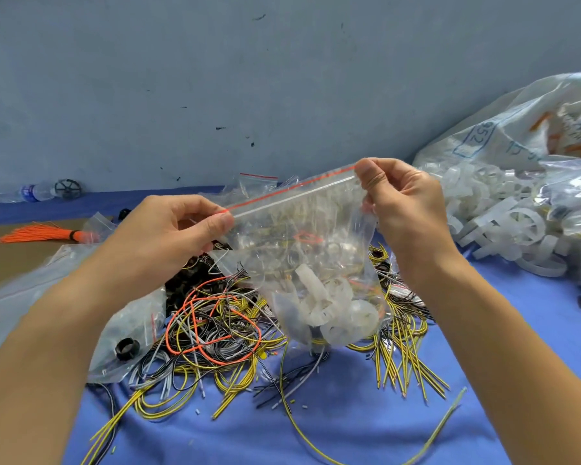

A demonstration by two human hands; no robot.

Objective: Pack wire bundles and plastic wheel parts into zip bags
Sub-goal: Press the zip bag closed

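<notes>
Above the wire pile (222, 327), zip bag (302, 250) contents blur: pale wheel parts (329, 310) discernible. Left hand (168, 236) and right hand (403, 203) each pinch the seal's ends.

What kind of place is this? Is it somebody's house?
Probably a small workshop or packing spot, not a home. Loose wires lie heaped on a blue cloth, a big sack spills white plastic wheels, and the hands hold a zip bag being filled.

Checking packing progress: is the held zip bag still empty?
No, white plastic wheel parts sit in the bottom of the zip bag held up by both hands.
</notes>
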